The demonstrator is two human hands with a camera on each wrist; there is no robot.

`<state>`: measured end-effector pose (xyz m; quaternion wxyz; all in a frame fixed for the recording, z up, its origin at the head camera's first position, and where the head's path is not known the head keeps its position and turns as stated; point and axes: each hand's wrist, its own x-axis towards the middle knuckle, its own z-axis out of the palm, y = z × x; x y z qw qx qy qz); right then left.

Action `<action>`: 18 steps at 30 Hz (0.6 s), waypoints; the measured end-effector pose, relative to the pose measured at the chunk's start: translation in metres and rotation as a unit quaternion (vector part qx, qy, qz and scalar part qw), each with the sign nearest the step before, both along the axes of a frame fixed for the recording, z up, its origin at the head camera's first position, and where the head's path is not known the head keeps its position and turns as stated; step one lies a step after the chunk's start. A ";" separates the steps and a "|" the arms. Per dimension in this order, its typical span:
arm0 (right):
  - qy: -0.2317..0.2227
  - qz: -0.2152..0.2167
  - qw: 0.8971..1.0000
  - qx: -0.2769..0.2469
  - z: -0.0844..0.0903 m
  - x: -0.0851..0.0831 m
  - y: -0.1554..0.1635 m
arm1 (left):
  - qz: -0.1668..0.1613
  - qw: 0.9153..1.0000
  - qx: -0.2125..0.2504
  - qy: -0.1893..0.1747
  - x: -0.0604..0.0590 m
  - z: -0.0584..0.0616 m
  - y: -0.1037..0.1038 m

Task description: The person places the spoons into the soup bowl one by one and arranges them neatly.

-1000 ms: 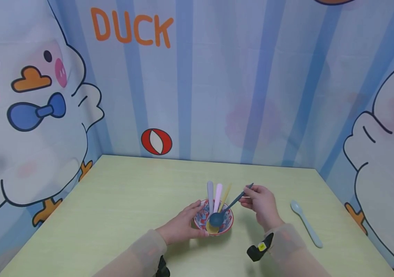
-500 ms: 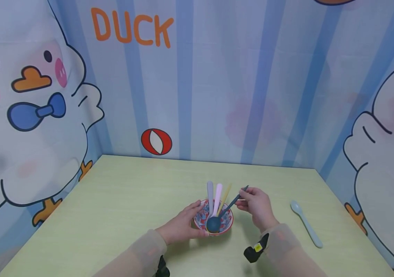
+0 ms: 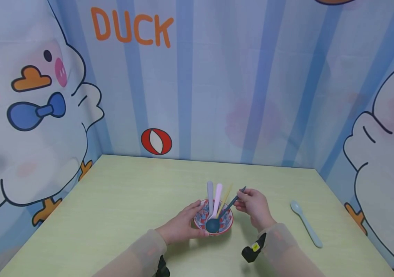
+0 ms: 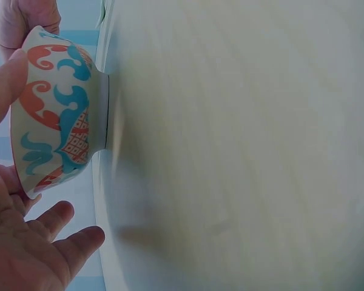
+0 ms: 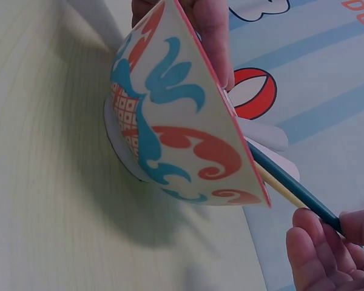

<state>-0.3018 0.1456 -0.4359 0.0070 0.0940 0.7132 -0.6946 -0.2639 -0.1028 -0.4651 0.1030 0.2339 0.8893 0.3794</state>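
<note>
A small bowl (image 3: 226, 227) with red and teal patterns stands on the pale green table (image 3: 121, 200). My left hand (image 3: 192, 221) cups its left side, thumb on the near rim. My right hand (image 3: 241, 200) pinches the handle end of a dark blue spoon (image 3: 231, 202), whose head lies inside the bowl. Grey (image 3: 210, 193), pink (image 3: 219, 192) and yellow (image 3: 226, 193) spoon handles lean out over the far rim. The right wrist view shows the bowl (image 5: 176, 127) and the dark handle (image 5: 289, 183) running to my fingers (image 5: 318, 248). In the left wrist view the bowl (image 4: 60, 115) sits against my palm.
A pale blue-grey spoon (image 3: 306, 224) lies loose on the table to the right of my right hand. Cartoon duck curtains (image 3: 197, 77) close off the table on the left, back and right. A black wrist strap (image 3: 252, 251) hangs under my right forearm.
My right hand has moved left and down with the dark blue spoon, so its head has sunk deeper into the bowl. The left hand has stayed on the bowl.
</note>
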 end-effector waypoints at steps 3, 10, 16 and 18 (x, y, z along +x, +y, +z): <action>-0.005 0.002 1.000 0.002 0.000 -0.001 -0.001 | 0.000 1.000 0.000 0.001 0.000 0.000 0.000; -0.019 0.006 1.000 0.007 -0.001 -0.004 -0.003 | 0.003 1.000 -0.005 -0.001 -0.002 -0.002 0.000; -0.028 0.011 1.000 -0.006 -0.002 -0.004 -0.005 | 0.003 1.000 -0.004 0.000 -0.001 -0.002 0.000; -0.030 0.013 0.999 -0.009 -0.002 -0.005 -0.006 | 0.002 1.000 -0.004 0.000 0.000 -0.001 0.000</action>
